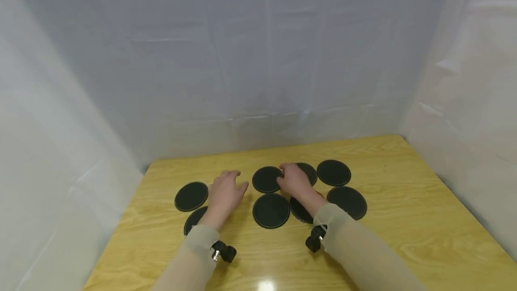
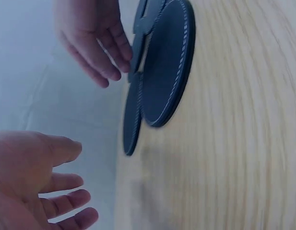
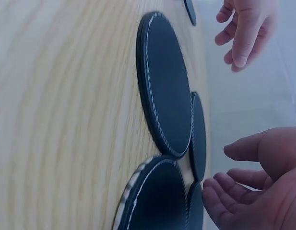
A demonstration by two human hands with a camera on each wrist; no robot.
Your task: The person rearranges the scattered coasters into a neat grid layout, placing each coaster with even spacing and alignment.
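black coasters (image 1: 271, 210) ring both hands on the wooden table (image 1: 408, 219).

two hands (image 1: 226, 192) (image 1: 295, 181) over black round coasters (image 1: 271, 210) on a wooden table (image 1: 404, 219) — seven, perhaps eight — right fingertips on one

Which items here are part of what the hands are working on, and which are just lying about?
In hand:
- right hand over the back-middle coasters
- left hand, open, beside the left coasters

Lying about:
- far-right coasters
- wooden table
- white backdrop
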